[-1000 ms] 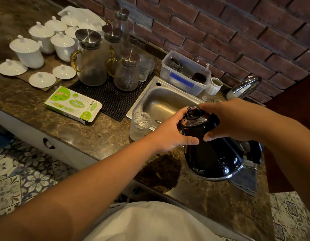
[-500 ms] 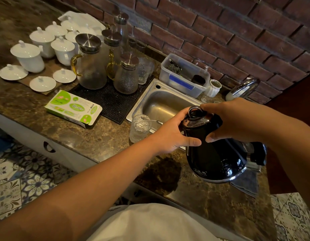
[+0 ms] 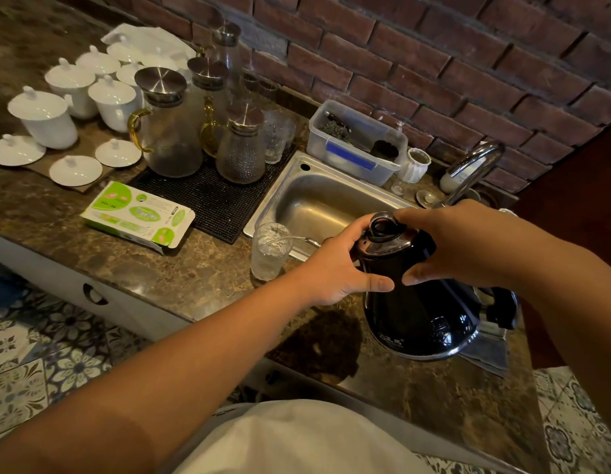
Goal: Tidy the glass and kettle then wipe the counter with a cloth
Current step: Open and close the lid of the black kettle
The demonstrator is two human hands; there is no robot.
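Kettle [image 3: 417, 302] is standing upright at centre right, left hand [image 3: 335, 268] and right hand [image 3: 461, 248] both clasping its neck, glass [image 3: 270, 251] just left.

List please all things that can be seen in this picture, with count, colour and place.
kettle: 1, black, counter right
glass: 1, clear, sink's front-left corner
sink: 1, steel, centre
tap: 1, chrome, behind kettle
carafes: 4, glass, on black mat
lidded cups: several, white, far left
box: 1, green-white, left of mat
plastic tub: 1, clear, behind sink
left hand: on kettle's top
right hand: on kettle's top
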